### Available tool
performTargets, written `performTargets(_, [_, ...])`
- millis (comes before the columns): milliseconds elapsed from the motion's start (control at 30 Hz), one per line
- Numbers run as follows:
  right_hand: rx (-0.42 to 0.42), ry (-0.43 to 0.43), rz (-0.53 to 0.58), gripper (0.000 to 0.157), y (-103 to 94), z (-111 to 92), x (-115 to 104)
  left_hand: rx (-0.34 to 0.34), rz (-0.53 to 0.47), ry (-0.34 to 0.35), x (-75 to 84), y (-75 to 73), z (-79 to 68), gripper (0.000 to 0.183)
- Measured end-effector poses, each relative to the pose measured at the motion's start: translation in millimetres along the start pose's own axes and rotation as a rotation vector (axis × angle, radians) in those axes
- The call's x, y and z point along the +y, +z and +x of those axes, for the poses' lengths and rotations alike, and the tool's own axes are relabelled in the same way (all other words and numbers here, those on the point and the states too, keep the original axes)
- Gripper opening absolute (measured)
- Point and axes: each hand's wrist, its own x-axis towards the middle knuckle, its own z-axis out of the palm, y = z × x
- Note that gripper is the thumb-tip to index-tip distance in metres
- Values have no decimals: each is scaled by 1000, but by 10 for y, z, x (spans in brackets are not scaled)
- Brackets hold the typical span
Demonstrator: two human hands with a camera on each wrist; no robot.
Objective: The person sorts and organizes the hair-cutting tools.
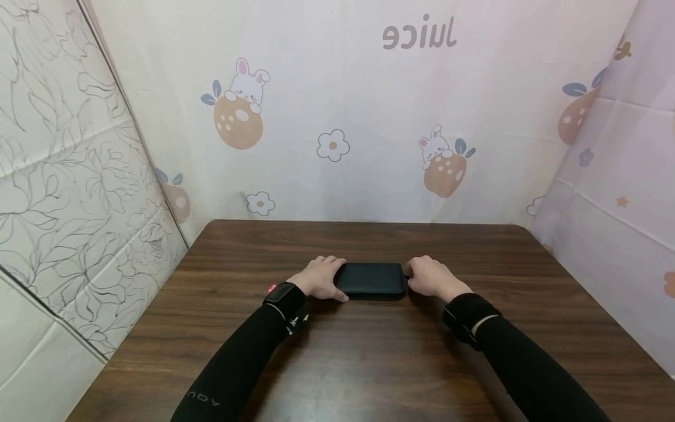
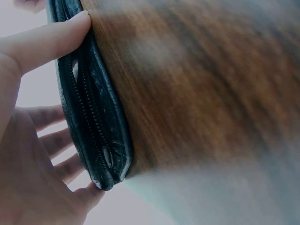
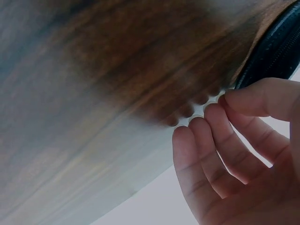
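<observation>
A black zip wallet (image 1: 370,280) lies flat on the brown wooden table. My left hand (image 1: 317,278) grips its left end, thumb along the front edge and fingers round the back. In the left wrist view the zipper teeth (image 2: 89,101) stand apart along the wallet's side, and something small and pale shows in the gap. At the right end, my right hand (image 1: 430,277) pinches a small dark zipper pull between thumb and forefinger. In the right wrist view the fingertips (image 3: 213,108) meet right at the wallet's corner and mostly hide the pull.
The wooden tabletop (image 1: 358,363) extends around the wallet on all sides. Behind it hangs a pale curtain (image 1: 337,94) printed with rabbits and flowers. A floral-patterned panel (image 1: 68,176) stands at the left, and another pale curtain (image 1: 627,205) at the right.
</observation>
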Motion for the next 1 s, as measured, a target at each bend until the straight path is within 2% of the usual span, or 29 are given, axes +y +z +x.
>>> performTargets(233, [12,16,17,19,13,71,17,1,-3,-2,2,-10,-8,90])
performTargets(400, [22,-7,17,12,16,89,5,2,-8,1,-5,2,-7,90])
performTargets(633, [44,-36,20,14,28,96,-20,1,-25,4,3,6,-11,90])
performTargets(1000, [35,-31,-5,18,38,103,-30,7,-21,-2,-12,9,2,90])
